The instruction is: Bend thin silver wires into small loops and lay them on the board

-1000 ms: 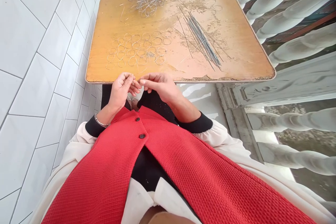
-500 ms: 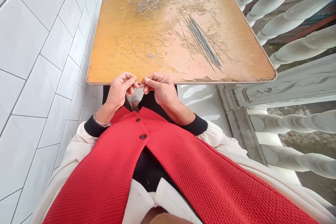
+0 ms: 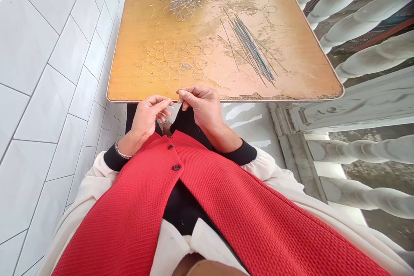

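Observation:
Thumb and forefinger of my left hand (image 3: 145, 116) are pinched at the table's near edge, on a thin wire whose shape is hard to make out. Just to its right, my right hand (image 3: 205, 105) pinches too, and a faint thin wire loop (image 3: 174, 84) shows by its fingertips. The fingertips are a small gap apart. Beyond them on the table (image 3: 129, 21) lie rows of thin wire rings (image 3: 162, 69), with a small heap of tiny metal pieces (image 3: 186, 66) among them.
A tangled pile of wire (image 3: 189, 0) lies at the table's far side. A bundle of straight grey rods (image 3: 252, 47) rests right of the rings. White balusters (image 3: 355, 30) line the right side; a white tiled surface (image 3: 42, 95) is on the left.
My right hand has risen slightly and my left hand has lowered a little, so their fingertips are no longer level. The view has shifted slightly over the table.

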Demonstrator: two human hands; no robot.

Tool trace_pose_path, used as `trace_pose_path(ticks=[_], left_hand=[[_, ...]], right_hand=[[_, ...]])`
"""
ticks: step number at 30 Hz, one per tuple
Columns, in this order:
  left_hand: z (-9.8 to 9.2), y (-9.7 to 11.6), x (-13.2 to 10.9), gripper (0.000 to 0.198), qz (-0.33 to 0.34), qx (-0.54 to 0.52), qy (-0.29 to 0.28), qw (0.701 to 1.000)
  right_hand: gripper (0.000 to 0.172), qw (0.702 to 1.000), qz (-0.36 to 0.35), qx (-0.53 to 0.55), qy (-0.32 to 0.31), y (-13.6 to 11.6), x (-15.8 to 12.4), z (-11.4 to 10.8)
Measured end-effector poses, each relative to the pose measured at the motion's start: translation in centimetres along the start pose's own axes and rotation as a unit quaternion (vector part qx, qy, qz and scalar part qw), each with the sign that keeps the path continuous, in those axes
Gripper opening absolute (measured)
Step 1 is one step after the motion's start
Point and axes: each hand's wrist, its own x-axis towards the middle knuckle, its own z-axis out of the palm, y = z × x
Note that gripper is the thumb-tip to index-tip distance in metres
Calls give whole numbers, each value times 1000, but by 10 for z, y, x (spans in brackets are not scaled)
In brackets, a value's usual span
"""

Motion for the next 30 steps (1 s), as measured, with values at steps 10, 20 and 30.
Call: trace_pose_path(ticks=[10,20,30], left_hand=[[0,-4,-3,12,34,64,14,997],[-9,0,3,20,3,73,-45,996],[-4,11,20,21,37,41,-5,998]], right_hand=[[37,999,17,21,-26,-3,-2,1],[34,998,35,-14,-50,-5,-1,0],[35,997,52,2,-65,1,-3,2]])
